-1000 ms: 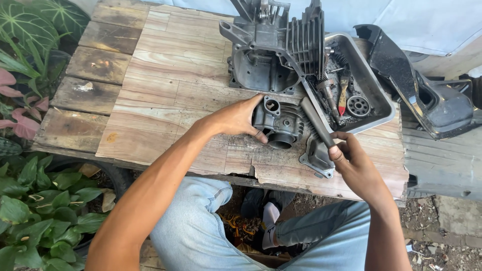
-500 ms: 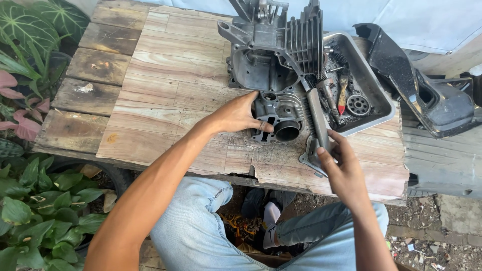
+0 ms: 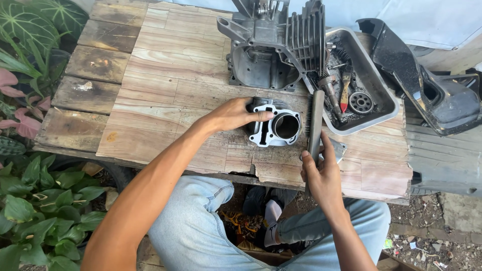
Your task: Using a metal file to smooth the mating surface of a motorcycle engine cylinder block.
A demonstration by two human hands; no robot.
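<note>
The small grey engine cylinder [image 3: 275, 127] is lying on its side on the wooden table [image 3: 165, 70], bore facing up toward the camera, just in front of the bigger finned engine block [image 3: 273, 47]. Left hand [image 3: 233, 115] is resting over its left side, fingers draped on top, more steadying it than gripping. Right hand [image 3: 321, 173] is wrapped round the lower end of a long dark flat bar [image 3: 315, 123] standing just right of the cylinder, next to the metal tray [image 3: 384, 98] with a gear [image 3: 360, 103] and loose bits.
</note>
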